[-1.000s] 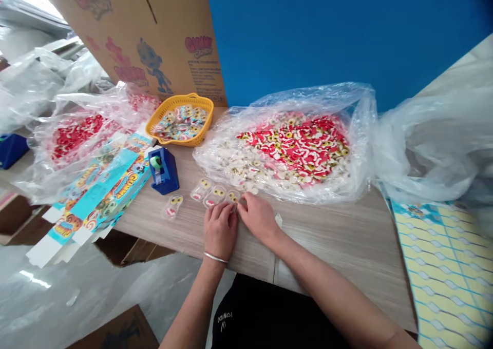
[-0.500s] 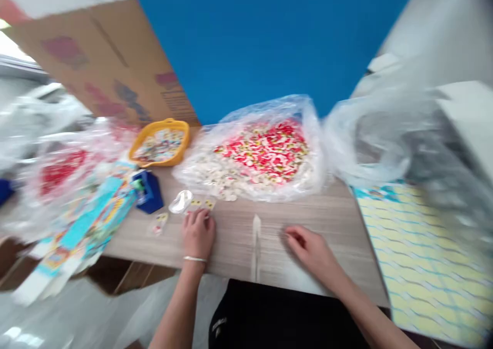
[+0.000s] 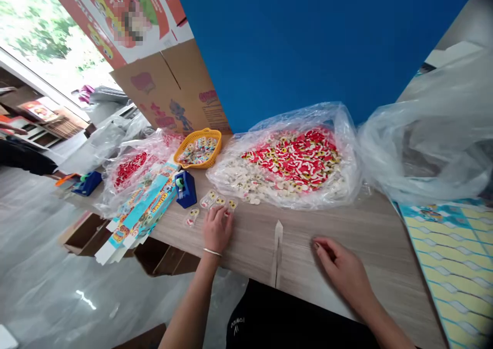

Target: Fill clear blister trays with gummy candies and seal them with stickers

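My left hand (image 3: 217,229), with a white bracelet at the wrist, rests on the wooden table (image 3: 250,251). Its curled fingers touch small clear packets (image 3: 219,201) printed with yellow and red shapes; whether it grips one is hidden. To the right, my right hand (image 3: 341,267) lies on the table with curled fingers and thumb close together; anything between the fingertips is too small to make out. Beyond both hands lies an open clear bag (image 3: 296,159) of small red, white and yellow pieces. A blue tape dispenser (image 3: 185,189) stands left of the packets.
A yellow basket (image 3: 216,154) of packets stands behind the dispenser. Flat printed cartons (image 3: 148,195) overhang the front edge. Another bag of red pieces (image 3: 131,168) lies left. Yellow patterned sheets (image 3: 454,256) and clear plastic (image 3: 408,149) are right. A person's dark-clothed part (image 3: 25,156) shows far left.
The view has swung left, so the table contents appear farther right and the window and a person's dark clothing now show. Both hands stay in about the same places on the table.
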A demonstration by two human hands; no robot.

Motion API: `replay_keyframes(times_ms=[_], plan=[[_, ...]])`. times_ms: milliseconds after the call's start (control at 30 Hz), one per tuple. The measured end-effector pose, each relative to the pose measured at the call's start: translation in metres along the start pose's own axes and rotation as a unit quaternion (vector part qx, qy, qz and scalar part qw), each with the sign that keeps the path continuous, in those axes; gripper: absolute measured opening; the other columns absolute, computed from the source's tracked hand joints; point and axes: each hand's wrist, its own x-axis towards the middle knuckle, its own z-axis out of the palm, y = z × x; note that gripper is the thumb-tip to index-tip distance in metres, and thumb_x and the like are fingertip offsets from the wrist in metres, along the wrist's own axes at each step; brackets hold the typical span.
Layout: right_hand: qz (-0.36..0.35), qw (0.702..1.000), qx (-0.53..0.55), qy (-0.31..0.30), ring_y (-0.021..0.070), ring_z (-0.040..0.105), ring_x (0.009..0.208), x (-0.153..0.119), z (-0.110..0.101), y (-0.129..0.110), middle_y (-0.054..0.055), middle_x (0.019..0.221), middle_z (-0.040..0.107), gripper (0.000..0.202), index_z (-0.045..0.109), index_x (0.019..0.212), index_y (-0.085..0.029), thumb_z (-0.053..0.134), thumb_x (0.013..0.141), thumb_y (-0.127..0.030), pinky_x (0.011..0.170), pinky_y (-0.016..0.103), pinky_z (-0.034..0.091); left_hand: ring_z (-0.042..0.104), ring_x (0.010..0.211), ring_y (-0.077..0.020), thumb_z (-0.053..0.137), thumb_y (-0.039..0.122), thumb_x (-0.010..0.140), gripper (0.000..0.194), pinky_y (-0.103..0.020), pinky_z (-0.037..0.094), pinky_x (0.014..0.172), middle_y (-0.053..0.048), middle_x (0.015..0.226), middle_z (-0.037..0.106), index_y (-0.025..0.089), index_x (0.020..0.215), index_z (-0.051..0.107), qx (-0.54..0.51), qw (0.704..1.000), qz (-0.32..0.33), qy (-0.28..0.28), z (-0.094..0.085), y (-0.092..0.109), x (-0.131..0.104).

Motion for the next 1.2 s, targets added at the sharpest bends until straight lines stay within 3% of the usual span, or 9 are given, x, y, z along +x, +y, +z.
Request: replay_keyframes(times_ms=[133, 333, 533, 667, 767, 867, 1067, 1133, 1200], plan=[[-0.005, 1.000, -0.003, 0.013, 0.0259, 0.070, 0.089, -0.001, 0.002, 0.004, 0.007, 0.100, 0.074, 0.032, 0.067, 0.101, -0.024, 0.046, 0.091, -0.046, 0.079, 0.039, 0.052, 0.054, 0.113, -0.0286, 0.041, 0.019, 0.090, 0.033, -0.045, 0.040, 0.102, -0.014, 0.119, 0.065, 0.019, 0.111, 0.068, 0.019, 0.999, -0.035, 0.017, -0.007, -0.030, 0.025], [-0.007, 0.999, -0.011, 0.032, 0.0248, 0.070, 0.088, -0.003, 0.004, 0.003, 0.007, 0.099, 0.075, 0.031, 0.068, 0.100, -0.024, 0.047, 0.091, -0.045, 0.079, 0.037, 0.052, 0.061, 0.098, -0.0259, 0.043, 0.014, 0.084, 0.032, -0.041, 0.047, 0.094, -0.013, 0.107, 0.070, 0.019, 0.095, 0.073, 0.036, 0.997, -0.055, -0.034, 0.000, -0.070, 0.060], [-0.015, 0.999, -0.009, 0.033, 0.0232, 0.069, 0.087, -0.002, 0.006, 0.009, 0.004, 0.099, 0.075, 0.030, 0.068, 0.102, -0.024, 0.049, 0.091, -0.045, 0.077, 0.034, 0.051, 0.062, 0.098, -0.0248, 0.044, 0.017, 0.086, 0.031, -0.039, 0.050, 0.091, -0.013, 0.108, 0.071, 0.018, 0.095, 0.073, 0.064, 0.994, -0.077, -0.038, 0.010, -0.082, 0.064], [-0.026, 0.998, 0.014, 0.049, 0.0221, 0.068, 0.085, -0.001, 0.008, 0.004, 0.005, 0.096, 0.074, 0.026, 0.067, 0.100, -0.023, 0.048, 0.092, -0.039, 0.077, 0.032, 0.050, 0.063, 0.099, -0.0262, 0.045, 0.017, 0.083, 0.029, -0.041, 0.051, 0.092, -0.014, 0.106, 0.070, 0.017, 0.093, 0.073, 0.060, 0.995, -0.073, -0.013, -0.004, -0.073, 0.063], [-0.035, 0.997, 0.036, 0.062, 0.0195, 0.066, 0.081, -0.002, 0.007, -0.008, 0.004, 0.088, 0.072, 0.022, 0.067, 0.093, -0.022, 0.046, 0.093, -0.030, 0.074, 0.029, 0.048, 0.062, 0.104, -0.0319, 0.047, 0.026, 0.085, 0.028, -0.051, 0.048, 0.096, -0.016, 0.109, 0.069, 0.016, 0.095, 0.071, 0.026, 0.998, -0.047, 0.024, -0.013, -0.046, 0.057], [-0.040, 0.995, 0.035, 0.081, 0.0168, 0.064, 0.078, 0.003, 0.006, -0.016, 0.003, 0.084, 0.070, 0.019, 0.067, 0.092, -0.021, 0.048, 0.090, -0.019, 0.072, 0.026, 0.046, 0.063, 0.106, -0.0302, 0.051, 0.037, 0.087, 0.030, -0.049, 0.047, 0.100, -0.012, 0.116, 0.069, 0.020, 0.105, 0.069, -0.025, 0.996, 0.046, 0.073, -0.003, 0.004, 0.044], [-0.041, 0.989, 0.093, 0.110, 0.0141, 0.061, 0.078, 0.002, -0.012, -0.010, 0.001, 0.083, 0.067, 0.027, 0.068, 0.090, -0.019, 0.049, 0.077, -0.003, 0.072, 0.023, 0.045, 0.069, 0.099, -0.0241, 0.051, 0.037, 0.091, 0.027, -0.040, 0.055, 0.088, -0.009, 0.109, 0.073, 0.021, 0.103, 0.069, -0.241, 0.936, 0.240, -0.091, 0.047, 0.152, -0.019], [-0.030, 0.984, 0.123, 0.124, 0.0132, 0.061, 0.076, -0.006, -0.029, -0.005, 0.001, 0.083, 0.066, 0.029, 0.068, 0.091, -0.019, 0.049, 0.076, -0.003, 0.069, 0.022, 0.045, 0.070, 0.096, -0.0222, 0.054, 0.032, 0.089, 0.023, -0.037, 0.057, 0.084, -0.007, 0.107, 0.074, 0.023, 0.102, 0.071, -0.264, 0.914, 0.286, -0.115, 0.062, 0.184, -0.036], [-0.010, 0.980, 0.132, 0.152, 0.0129, 0.060, 0.075, -0.010, -0.054, 0.003, 0.000, 0.084, 0.066, 0.029, 0.068, 0.094, -0.020, 0.050, 0.078, -0.005, 0.067, 0.022, 0.045, 0.071, 0.094, -0.0219, 0.056, 0.029, 0.088, 0.020, -0.037, 0.058, 0.082, -0.006, 0.104, 0.075, 0.024, 0.099, 0.072, -0.273, 0.902, 0.315, -0.109, 0.074, 0.201, -0.044]])
